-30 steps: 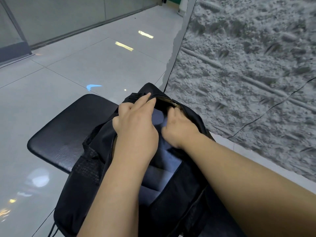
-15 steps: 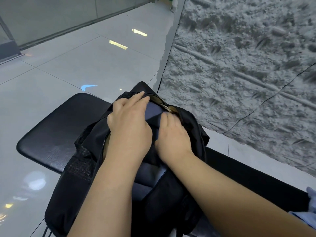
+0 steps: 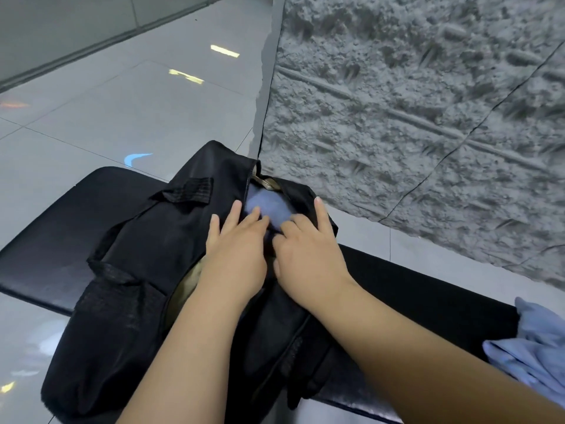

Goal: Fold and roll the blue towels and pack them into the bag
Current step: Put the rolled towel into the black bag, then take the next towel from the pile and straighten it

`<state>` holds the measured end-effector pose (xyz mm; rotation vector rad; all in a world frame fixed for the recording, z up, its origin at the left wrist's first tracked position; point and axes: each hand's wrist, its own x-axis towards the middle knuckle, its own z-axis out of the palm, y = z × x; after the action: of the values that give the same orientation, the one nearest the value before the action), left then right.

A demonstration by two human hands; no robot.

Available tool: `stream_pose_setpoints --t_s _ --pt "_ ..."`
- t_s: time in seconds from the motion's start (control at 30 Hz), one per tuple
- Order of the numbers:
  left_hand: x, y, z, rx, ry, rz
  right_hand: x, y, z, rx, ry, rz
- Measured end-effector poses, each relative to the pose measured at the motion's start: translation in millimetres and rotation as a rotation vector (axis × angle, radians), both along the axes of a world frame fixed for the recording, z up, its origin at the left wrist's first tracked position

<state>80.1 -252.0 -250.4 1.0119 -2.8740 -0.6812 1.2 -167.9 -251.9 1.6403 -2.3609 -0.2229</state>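
Observation:
A black bag (image 3: 146, 270) lies on a black padded bench (image 3: 70, 228) with its top zip open. A blue towel (image 3: 269, 203) shows inside the opening, mostly hidden by the bag's fabric. My left hand (image 3: 235, 255) lies flat on the bag's left flap, its straight fingertips touching the towel. My right hand (image 3: 308, 249) presses beside it at the opening's right edge, one finger stretched along the flap and the others bent down against the towel. A second blue towel (image 3: 535, 347) lies loose and crumpled on the bench at the far right.
A rough grey stone wall (image 3: 412, 102) rises just behind the bench on the right. Glossy grey floor tiles (image 3: 122, 111) spread to the left and behind. The bench's left end pokes out past the bag.
Both hands have slid back toward me from the top of the opening, uncovering more of the towel inside. The view has shifted, bringing the loose towel at the right into sight.

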Motion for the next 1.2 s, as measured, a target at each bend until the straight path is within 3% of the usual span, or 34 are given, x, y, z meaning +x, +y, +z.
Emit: stream_pose_setpoints --t_s 0.13,0.2,0.3,0.53,0.63,0.77,0.9,1.03,1.2 --pt "-3.0 4.4 5.1 -0.041 -0.007 0.02 -10.8 26.6 -1.4 -0.168 -0.125 0.153" --pt "-5.6 9.5 6.8 -0.031 0.167 0.011 -13.9 38.4 -0.5 -0.268 -0.212 0.156" --pt "-10.8 22.5 9.7 0.046 0.511 0.001 -12.4 55.1 -0.4 -0.339 -0.319 0.071" --pt "-31.7 85.7 13.7 0.096 0.785 -0.191 -12.3 119.7 -13.6 -0.507 -0.461 -0.279" --pt "-36.8 131.7 12.9 0.178 0.753 -0.397 -16.2 153.6 -13.9 -0.469 -0.49 -0.449" --pt "-44.7 177.3 -2.9 0.189 0.561 -0.622 -25.5 195.3 -19.5 -0.386 -0.479 -0.739" --pt "-51.5 194.8 -8.9 0.303 0.454 -0.576 -46.9 223.3 -21.2 -0.331 -0.66 -1.148" --pt "-55.6 208.2 -12.2 0.398 0.389 -0.546 -70.7 252.4 -23.2 -0.33 -0.785 -1.373" --pt "-59.5 215.2 -16.4 0.467 0.304 -0.494 -95.0 295.0 -27.0 -0.375 -0.668 -1.581"
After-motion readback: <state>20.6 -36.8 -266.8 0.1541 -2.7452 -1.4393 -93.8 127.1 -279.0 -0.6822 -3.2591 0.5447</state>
